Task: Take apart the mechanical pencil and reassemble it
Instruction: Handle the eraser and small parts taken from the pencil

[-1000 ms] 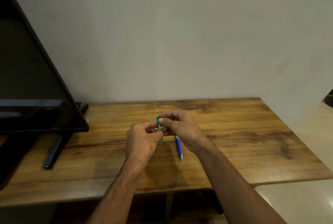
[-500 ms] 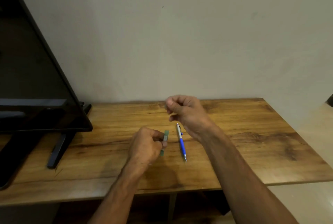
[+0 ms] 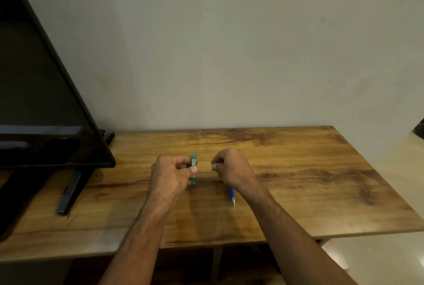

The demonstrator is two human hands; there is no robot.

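My left hand [image 3: 171, 175] is shut on a small flat green case [image 3: 194, 158], held upright between thumb and fingers above the wooden table [image 3: 309, 170]. Just to the right of it, a short gap away, my right hand [image 3: 231, 167] has thumb and forefinger pinched together. I see nothing between them, and anything there is too thin to make out. The blue mechanical pencil [image 3: 231, 195] lies on the table under my right wrist. Only its blue lower barrel and metal tip show, with the tip pointing toward me.
A large black TV [image 3: 41, 101] stands at the left end of the table, with one stand foot [image 3: 68, 193] reaching toward the front edge. A plain wall rises behind the table. The table's right end drops off to a pale floor [image 3: 390, 250].
One second ago both hands met at the green case. My right hand then lifted away toward the wall and has now come back down beside the case, covering the upper part of the pencil.
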